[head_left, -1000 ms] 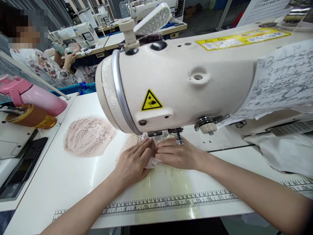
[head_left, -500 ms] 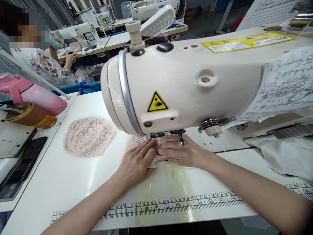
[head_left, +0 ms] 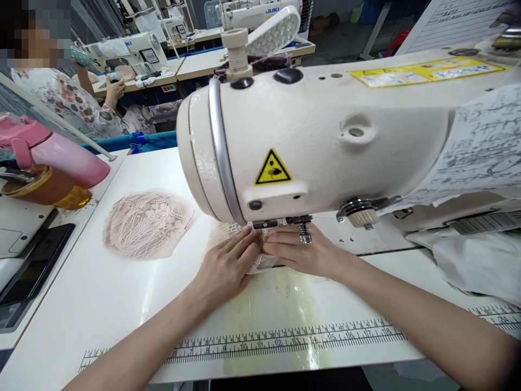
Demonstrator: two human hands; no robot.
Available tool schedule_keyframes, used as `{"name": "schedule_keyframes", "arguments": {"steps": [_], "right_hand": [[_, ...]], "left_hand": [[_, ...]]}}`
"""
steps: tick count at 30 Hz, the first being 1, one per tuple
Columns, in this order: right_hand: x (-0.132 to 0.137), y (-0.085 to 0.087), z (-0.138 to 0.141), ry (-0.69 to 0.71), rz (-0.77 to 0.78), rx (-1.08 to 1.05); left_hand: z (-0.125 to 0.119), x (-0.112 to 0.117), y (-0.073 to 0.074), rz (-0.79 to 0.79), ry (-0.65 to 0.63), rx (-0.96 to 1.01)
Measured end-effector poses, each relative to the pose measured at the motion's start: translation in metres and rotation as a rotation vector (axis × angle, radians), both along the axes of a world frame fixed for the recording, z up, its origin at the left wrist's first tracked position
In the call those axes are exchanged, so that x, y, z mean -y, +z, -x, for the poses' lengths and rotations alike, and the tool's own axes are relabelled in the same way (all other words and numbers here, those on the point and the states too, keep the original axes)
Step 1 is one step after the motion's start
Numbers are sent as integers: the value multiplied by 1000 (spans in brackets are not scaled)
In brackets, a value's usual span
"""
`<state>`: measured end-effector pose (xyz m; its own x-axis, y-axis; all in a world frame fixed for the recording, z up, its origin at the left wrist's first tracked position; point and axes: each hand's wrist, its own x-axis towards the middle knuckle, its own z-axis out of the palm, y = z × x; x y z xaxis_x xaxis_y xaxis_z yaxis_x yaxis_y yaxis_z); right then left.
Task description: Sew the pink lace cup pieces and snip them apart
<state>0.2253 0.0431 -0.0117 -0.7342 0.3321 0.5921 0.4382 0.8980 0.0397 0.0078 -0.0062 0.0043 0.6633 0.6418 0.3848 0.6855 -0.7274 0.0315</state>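
Observation:
Under the head of a sewing machine (head_left: 309, 136), a pale pink lace piece (head_left: 257, 266) lies on the white table, mostly covered by my hands. My left hand (head_left: 230, 260) rests on it from the left, fingers stretched forward and lying flat. From the right, my right hand (head_left: 299, 250) holds the lace with its fingers together and bent, their tips close to my left fingertips. The needle area is hidden behind the machine head and my fingers. A second, rounded lace piece (head_left: 146, 225) lies flat to the left, apart from both hands.
A printed ruler (head_left: 293, 342) runs along the table's front edge. At left are a pink bottle (head_left: 69, 157), an amber cup (head_left: 49, 187) and a dark phone (head_left: 38, 266). White cloth (head_left: 468, 260) lies at right. A person (head_left: 77, 103) sits at another machine.
The view has shifted slightly, so the machine head appears further right. My hands stay on the lace piece, almost unmoved.

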Motion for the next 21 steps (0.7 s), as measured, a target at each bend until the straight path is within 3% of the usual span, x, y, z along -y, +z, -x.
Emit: {"name": "schedule_keyframes", "arguments": {"steps": [5, 21], "right_hand": [[3, -9, 5, 74, 25, -32], [8, -17, 15, 91, 40, -10]], "left_hand": [[2, 0, 2, -25, -2, 22], [3, -4, 3, -54, 110, 47]]}}
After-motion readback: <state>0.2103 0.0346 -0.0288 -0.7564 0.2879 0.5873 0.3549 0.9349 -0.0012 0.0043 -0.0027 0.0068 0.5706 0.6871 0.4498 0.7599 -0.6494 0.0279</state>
